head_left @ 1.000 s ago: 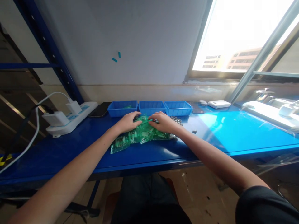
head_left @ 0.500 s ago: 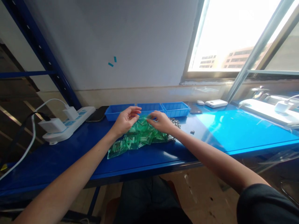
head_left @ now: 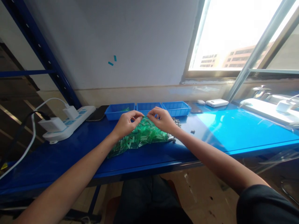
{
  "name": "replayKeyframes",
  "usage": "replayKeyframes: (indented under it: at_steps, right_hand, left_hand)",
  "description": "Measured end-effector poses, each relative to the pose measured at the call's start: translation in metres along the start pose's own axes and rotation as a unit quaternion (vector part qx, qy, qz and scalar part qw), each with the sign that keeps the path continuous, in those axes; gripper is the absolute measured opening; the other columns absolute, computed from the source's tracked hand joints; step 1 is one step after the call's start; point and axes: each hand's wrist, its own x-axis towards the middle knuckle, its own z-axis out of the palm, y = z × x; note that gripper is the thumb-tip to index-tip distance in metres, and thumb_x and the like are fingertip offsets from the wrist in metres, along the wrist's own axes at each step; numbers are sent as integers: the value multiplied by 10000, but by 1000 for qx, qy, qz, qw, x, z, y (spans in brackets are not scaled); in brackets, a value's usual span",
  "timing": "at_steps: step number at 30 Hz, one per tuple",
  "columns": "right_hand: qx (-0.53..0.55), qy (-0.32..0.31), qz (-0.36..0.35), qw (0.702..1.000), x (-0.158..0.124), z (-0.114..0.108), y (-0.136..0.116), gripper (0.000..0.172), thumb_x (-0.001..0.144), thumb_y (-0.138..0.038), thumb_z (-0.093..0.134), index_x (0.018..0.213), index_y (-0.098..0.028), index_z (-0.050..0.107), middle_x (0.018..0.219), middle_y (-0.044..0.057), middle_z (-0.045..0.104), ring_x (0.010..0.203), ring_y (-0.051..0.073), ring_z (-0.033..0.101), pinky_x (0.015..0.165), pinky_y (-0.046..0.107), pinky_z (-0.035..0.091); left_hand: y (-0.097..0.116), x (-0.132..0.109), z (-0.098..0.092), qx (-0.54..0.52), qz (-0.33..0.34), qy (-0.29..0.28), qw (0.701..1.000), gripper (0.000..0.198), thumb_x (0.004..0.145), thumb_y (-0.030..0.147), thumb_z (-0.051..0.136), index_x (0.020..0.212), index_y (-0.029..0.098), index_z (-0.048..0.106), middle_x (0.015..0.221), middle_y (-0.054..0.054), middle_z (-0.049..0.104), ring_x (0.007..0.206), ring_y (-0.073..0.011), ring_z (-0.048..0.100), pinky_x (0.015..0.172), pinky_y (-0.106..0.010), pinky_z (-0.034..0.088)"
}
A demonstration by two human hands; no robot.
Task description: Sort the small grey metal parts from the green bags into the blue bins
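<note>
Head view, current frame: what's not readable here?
All in the head view:
What the left hand and right hand pinch, if anything: curled fingers cover it.
Pieces in the green bag: too small to identify.
Metal pile: partly behind the right wrist.
Blue bins contents: near walls hide most.
Item right of the bins: blurred out.

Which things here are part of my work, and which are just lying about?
In use: green see-through plastic bag of small parts, pinched by left hand and right hand; row of blue plastic bins; silver metal pieces.
Lying about: white power strip; black phone; white power bank.
</note>
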Motion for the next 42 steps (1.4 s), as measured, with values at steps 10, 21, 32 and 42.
replayKeyframes:
  at_steps: [10,21,32,42]
  right_hand:
    - [34,-58,59,996,2,3,1,146,832,-265,524,747,-162,583,682,-11,589,642,112,501,611,237,374]
    - [-25,-67,26,997,1,1,2,110,834,-209,527,744,-168,578,716,2,608,662,116,514,636,230,389]
    - [-35,-78,26,996,1,0,-2,111,831,-186,543,733,-159,587,699,2,607,638,110,500,629,228,379]
    - [-45,-80,24,996,1,3,-1,116,839,-166,542,732,-158,585,697,-5,592,644,108,493,621,223,355]
  left_hand:
    - [0,-2,-2,20,21,-32,999,236,819,350,561,867,161,693,827,-45,712,770,-181,635,699,-279,494]
    - [-2,-3,-8,63,91,-56,992,243,850,377,568,894,178,701,839,-46,702,763,-175,631,738,-285,484]
    - [-3,-3,-7,98,129,-78,984,231,821,349,593,923,158,673,830,-52,688,770,-179,632,741,-282,476]
    - [2,-4,-9,145,127,-73,979,251,805,374,580,914,165,667,832,-55,686,785,-200,627,746,-312,464]
